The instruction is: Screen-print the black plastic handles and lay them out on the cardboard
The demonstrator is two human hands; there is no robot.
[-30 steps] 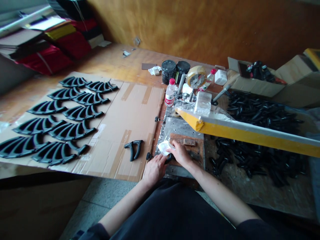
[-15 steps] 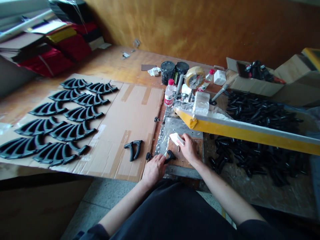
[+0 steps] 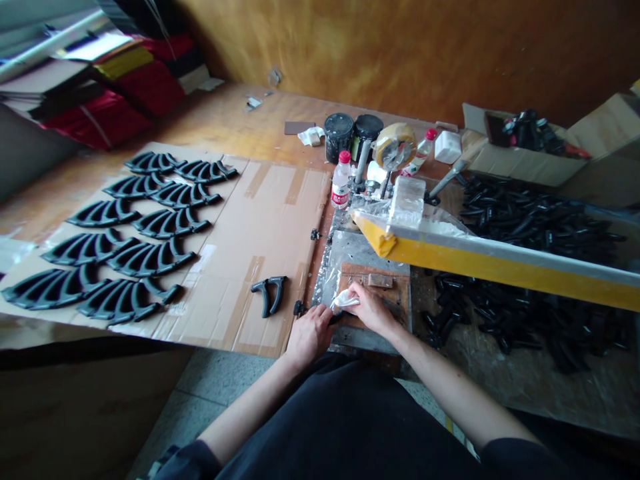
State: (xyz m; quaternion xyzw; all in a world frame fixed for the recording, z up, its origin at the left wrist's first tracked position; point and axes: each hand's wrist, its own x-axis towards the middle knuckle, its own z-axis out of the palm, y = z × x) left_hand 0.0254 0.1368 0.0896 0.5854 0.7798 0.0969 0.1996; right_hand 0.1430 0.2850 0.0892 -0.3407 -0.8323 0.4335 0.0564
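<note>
My left hand is closed around one end of a black plastic handle, low over the near edge of the metal plate. Pinched in my right hand is a crumpled white cloth, which lies against the handle and covers part of it. Beneath my right hand is a brown wooden board bearing a small block. To the left, two black handles rest on the cardboard sheet.
Rows of black handles fan out on the cardboard. A yellow-edged frame juts in from the right above piled black parts. Behind the plate stand a red-capped bottle, dark tubs and a tape roll.
My right hand has brought the white cloth down and left onto the black handle, uncovering the small block on the board. My left hand keeps its grip. The view has shifted slightly.
</note>
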